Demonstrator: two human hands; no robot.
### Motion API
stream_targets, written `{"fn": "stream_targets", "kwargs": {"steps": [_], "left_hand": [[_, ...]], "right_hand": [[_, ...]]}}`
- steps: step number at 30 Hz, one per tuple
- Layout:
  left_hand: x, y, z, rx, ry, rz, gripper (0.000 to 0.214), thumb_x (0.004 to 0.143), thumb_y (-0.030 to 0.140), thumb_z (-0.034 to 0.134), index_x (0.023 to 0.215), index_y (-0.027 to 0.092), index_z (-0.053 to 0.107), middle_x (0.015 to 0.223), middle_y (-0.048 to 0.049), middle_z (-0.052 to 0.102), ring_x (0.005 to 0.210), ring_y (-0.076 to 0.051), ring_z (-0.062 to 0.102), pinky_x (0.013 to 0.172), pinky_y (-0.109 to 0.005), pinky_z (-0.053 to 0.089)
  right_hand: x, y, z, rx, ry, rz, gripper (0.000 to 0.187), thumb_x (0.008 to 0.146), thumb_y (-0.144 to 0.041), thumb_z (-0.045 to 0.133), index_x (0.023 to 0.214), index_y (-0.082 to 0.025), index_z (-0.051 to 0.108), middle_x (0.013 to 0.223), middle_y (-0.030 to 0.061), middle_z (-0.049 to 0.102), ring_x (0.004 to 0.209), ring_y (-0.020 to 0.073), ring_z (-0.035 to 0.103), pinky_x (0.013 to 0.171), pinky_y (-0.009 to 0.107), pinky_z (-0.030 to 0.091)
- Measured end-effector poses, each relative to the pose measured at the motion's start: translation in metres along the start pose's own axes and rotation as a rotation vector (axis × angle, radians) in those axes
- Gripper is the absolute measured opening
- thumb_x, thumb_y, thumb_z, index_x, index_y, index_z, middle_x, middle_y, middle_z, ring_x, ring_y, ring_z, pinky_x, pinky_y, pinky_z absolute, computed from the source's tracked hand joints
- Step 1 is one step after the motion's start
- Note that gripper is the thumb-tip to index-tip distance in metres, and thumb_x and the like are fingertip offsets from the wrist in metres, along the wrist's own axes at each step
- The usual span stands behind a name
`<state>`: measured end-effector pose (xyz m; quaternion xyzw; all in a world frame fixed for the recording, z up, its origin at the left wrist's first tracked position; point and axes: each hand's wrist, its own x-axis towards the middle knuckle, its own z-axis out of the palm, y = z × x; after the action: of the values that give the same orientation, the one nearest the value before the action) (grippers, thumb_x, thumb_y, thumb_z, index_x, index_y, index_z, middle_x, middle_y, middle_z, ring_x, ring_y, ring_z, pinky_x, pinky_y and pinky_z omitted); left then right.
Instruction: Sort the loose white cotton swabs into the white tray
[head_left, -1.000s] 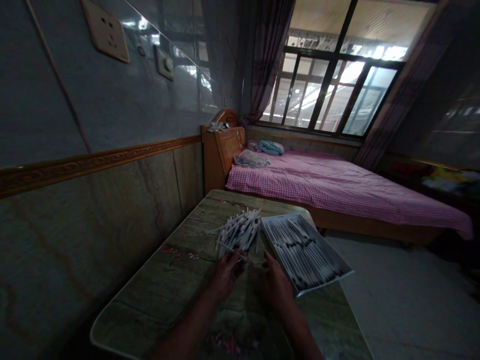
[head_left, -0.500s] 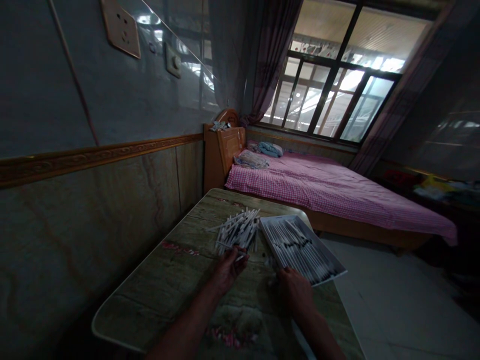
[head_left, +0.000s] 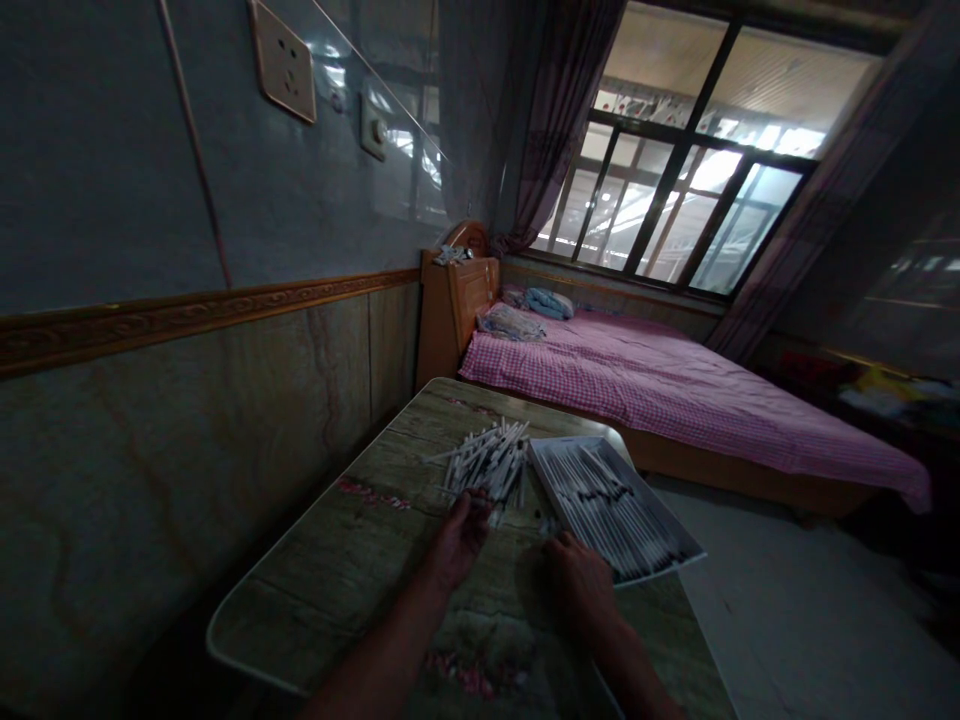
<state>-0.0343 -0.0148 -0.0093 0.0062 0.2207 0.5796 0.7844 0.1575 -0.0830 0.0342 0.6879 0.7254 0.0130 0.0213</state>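
Observation:
On the table lies a loose pile of thin white sticks point(head_left: 491, 455), some with dark ends; their exact kind is too small to tell. My left hand point(head_left: 461, 540) is at the near edge of this pile, its fingers closed around a white stick that pokes out to the left. To the right of the pile a shallow white tray point(head_left: 667, 525) holds rows of similar sticks laid side by side. Beside the tray's near left side is my right hand point(head_left: 579, 575), fingers curled in; whatever they hold is hidden. A few small dark bits lie between the hands.
The table point(head_left: 322, 590) has a wood-look top with pink flower patterns and a pale rim. A tiled wall point(head_left: 300, 380) runs along its left. Beyond it stands a bed point(head_left: 637, 370) with a pink checked sheet. Tiled floor point(head_left: 765, 570) shows at the right.
The view has shifted a little, so the whole scene sits further right. My right hand has moved slightly left, away from the tray's edge. My left hand stays by the pile.

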Motion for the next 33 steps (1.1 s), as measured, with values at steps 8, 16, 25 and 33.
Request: {"fn": "stream_targets", "kwargs": {"steps": [8, 16, 25, 33], "left_hand": [[0.007, 0.007, -0.012, -0.109, -0.044, -0.003, 0.015, 0.094, 0.013, 0.054, 0.087, 0.016, 0.066, 0.08, -0.0011, 0.075, 0.068, -0.013, 0.074, 0.051, -0.019, 0.056], [0.011, 0.001, -0.015, -0.085, -0.035, -0.009, 0.018, 0.096, 0.014, 0.05, 0.091, 0.016, 0.067, 0.081, -0.0026, 0.076, 0.071, -0.014, 0.074, 0.058, -0.021, 0.059], [0.007, -0.003, -0.008, -0.024, -0.042, 0.018, 0.009, 0.092, 0.014, 0.058, 0.091, 0.016, 0.066, 0.083, -0.0022, 0.076, 0.068, -0.014, 0.074, 0.054, -0.02, 0.057], [0.01, -0.006, -0.011, 0.018, -0.058, 0.033, 0.004, 0.085, 0.01, 0.067, 0.087, 0.013, 0.069, 0.075, -0.0028, 0.075, 0.064, -0.013, 0.072, 0.055, -0.019, 0.057]], "right_hand": [[0.026, -0.018, 0.004, 0.088, 0.107, 0.038, 0.039, 0.09, -0.01, 0.046, 0.121, -0.027, 0.064, 0.116, 0.0071, 0.066, 0.103, 0.019, 0.062, 0.074, 0.024, 0.041], [0.062, -0.017, 0.0, -0.013, 0.005, 0.007, 0.031, 0.089, -0.007, 0.046, 0.101, -0.017, 0.072, 0.104, 0.0133, 0.069, 0.097, 0.0223, 0.065, 0.073, 0.027, 0.042], [0.065, -0.02, 0.004, -0.002, -0.001, 0.0, 0.033, 0.089, -0.005, 0.043, 0.105, -0.016, 0.07, 0.108, 0.0156, 0.067, 0.098, 0.0223, 0.064, 0.075, 0.027, 0.043], [0.064, -0.026, 0.009, 0.139, 0.077, 0.01, 0.036, 0.084, -0.003, 0.045, 0.108, -0.016, 0.07, 0.111, 0.0148, 0.066, 0.103, 0.0215, 0.062, 0.082, 0.026, 0.044]]}}
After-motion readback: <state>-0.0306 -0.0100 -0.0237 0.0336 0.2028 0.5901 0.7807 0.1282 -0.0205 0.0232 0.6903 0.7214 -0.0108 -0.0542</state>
